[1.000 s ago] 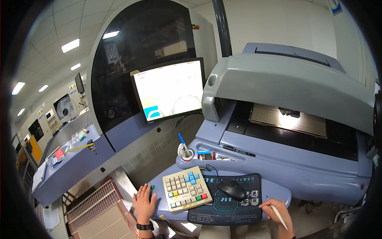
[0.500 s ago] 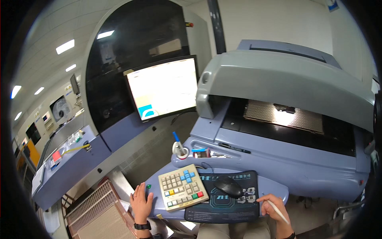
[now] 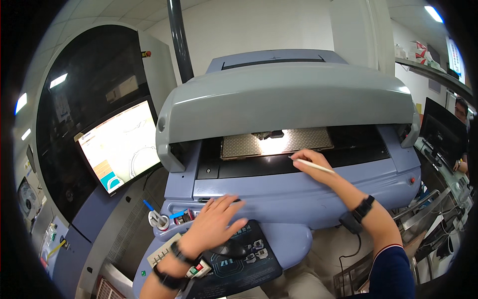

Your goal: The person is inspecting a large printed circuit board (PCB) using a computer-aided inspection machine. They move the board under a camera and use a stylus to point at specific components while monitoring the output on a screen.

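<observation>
My right hand point(image 3: 312, 165) is closed around a slim white pen-like stick point(image 3: 322, 168). Its dark tip points toward the front edge of a lit metallic patterned plate point(image 3: 239, 146) inside the machine. A dark head point(image 3: 269, 134) sits above that plate, beside a bright spot of light. My left hand point(image 3: 213, 222) hovers, fingers spread and nothing in it, over the desk shelf. Beneath it are a black mouse point(image 3: 233, 249) and a beige keyboard point(image 3: 164, 249), both partly hidden by my hand and wrist. The dark mouse pad point(image 3: 239, 279) lies under the mouse.
A grey curved hood point(image 3: 289, 102) spans the machine above the plate. On the left stands a lit monitor point(image 3: 122, 144). A pen cup point(image 3: 158, 220) and a dark pen point(image 3: 204, 200) rest near the shelf. Another person point(image 3: 461, 110) is at the far right, by a dark monitor point(image 3: 440, 132).
The view has swung right. My right hand has moved from beside the mouse pad up to the machine's plate, still holding the stick. My left hand has risen from the shelf's left edge over the keyboard.
</observation>
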{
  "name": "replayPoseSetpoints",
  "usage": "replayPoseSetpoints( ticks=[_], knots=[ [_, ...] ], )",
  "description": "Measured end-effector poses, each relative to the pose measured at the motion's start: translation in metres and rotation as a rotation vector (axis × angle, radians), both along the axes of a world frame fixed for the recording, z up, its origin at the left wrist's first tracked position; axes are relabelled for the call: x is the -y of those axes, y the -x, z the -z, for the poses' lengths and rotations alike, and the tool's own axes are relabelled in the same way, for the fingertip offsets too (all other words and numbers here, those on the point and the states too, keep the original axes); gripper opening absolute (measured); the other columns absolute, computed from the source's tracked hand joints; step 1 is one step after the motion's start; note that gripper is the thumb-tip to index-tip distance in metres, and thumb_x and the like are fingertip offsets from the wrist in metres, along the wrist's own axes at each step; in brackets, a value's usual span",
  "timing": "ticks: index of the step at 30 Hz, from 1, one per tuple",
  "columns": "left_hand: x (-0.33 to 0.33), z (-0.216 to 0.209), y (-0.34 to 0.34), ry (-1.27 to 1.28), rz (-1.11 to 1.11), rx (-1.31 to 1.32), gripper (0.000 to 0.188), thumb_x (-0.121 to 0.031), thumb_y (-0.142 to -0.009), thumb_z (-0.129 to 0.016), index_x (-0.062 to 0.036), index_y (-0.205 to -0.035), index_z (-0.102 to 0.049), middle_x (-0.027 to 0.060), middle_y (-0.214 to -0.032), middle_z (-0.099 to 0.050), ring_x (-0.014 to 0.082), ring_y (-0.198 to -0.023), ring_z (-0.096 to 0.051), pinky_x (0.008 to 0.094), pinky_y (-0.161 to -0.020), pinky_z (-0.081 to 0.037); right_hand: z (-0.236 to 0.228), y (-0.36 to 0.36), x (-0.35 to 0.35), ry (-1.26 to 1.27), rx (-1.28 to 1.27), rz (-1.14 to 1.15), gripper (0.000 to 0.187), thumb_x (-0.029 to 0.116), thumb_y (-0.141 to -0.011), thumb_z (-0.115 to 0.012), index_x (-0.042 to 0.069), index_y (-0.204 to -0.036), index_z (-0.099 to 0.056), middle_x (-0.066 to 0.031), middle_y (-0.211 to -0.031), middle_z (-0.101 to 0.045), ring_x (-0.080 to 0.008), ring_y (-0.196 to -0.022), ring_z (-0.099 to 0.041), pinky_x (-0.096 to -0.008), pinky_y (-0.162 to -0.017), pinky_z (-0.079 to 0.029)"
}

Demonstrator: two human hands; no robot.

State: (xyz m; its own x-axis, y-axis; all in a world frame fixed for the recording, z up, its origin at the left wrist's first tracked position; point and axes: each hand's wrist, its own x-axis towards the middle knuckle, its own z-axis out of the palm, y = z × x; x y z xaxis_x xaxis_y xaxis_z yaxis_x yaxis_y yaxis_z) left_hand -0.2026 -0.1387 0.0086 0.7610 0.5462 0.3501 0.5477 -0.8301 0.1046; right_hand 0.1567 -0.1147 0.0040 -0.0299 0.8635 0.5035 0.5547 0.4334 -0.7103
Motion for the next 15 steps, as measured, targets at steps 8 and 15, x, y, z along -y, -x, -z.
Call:
replayPoseSetpoints(
  ticks=[8,15],
  knots=[
    [-0.133,0.045,-0.139,-0.254,-0.269,0.231,0.058,-0.047,-0.094,-0.047,-0.0122,-0.14,-0.043,0.0145,-0.146,-0.04,0.0314,-0.14,-0.031,0.0557,-0.112,-0.022,0.005,-0.01,-0.099,-0.114,0.081,0.015,0.03,0.021,-0.086,-0.065,0.001,-0.109,-0.062,-0.0114,-0.099,-0.067,-0.0163,-0.09,-0.064,-0.0328,-0.08,-0.052],
    [-0.152,0.061,-0.162,-0.271,-0.377,0.271,0.058,-0.051,-0.094,-0.044,-0.0133,-0.138,-0.045,0.0113,-0.147,-0.039,0.0273,-0.139,-0.031,0.056,-0.113,-0.018,0.021,-0.028,-0.15,-0.183,0.194,0.06,0.046,0.029,-0.08,-0.067,0.003,-0.116,-0.054,-0.0108,-0.083,-0.061,-0.0187,-0.072,-0.06,-0.0354,-0.062,-0.049]
  ],
)
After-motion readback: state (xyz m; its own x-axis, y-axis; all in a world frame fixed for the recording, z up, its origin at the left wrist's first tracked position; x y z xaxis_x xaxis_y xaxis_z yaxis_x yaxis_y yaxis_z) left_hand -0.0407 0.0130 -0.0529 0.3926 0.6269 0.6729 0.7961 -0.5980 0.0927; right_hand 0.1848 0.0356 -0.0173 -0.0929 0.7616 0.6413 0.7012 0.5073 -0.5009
